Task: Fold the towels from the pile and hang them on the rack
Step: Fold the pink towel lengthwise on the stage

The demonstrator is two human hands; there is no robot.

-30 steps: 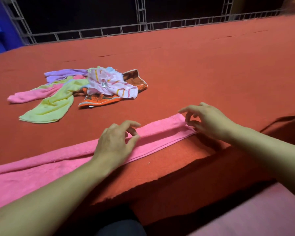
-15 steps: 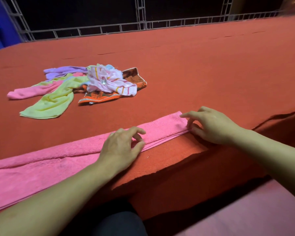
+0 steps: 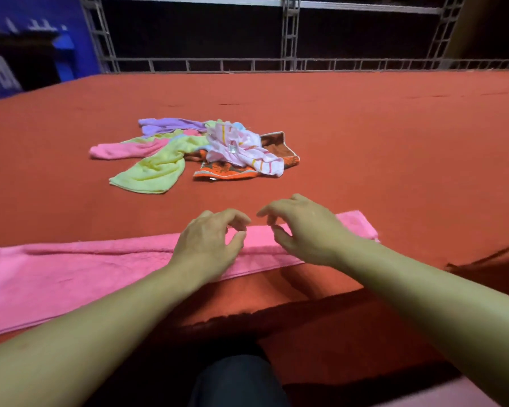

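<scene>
1. Far left, behind the surface (image 3: 394,136): a blue panel (image 3: 80,27) with blurred white marks we cannot read.
2. Pink towel (image 3: 71,274) lies in a long band along the near edge of the red-covered surface, folded lengthwise, its left end running out of view.
3. Pile of towels (image 3: 194,154) sits farther back, left of centre, well apart from the pink band. In it, left to right: a pink piece (image 3: 115,149), a purple one (image 3: 165,126) behind, a yellow-green one (image 3: 153,171) in front, a pale striped one (image 3: 241,151) on top, an orange-and-brown one (image 3: 247,171) under it.
4. Our left hand (image 3: 209,245) is over the middle of the pink towel, fingers loosely curled, thumb and fingertips apart, nothing pinched. We cannot tell if the palm touches the cloth.
5. Our right hand (image 3: 303,227) is just beside it, also over the towel, fingers loosely bent and holding nothing; the fingertips of the two hands nearly meet.
6. The towel's right end (image 3: 356,224) shows beyond the right wrist, flat on the surface.
7. A grey metal truss frame (image 3: 290,33) runs along the far edge, dark behind it.
</scene>
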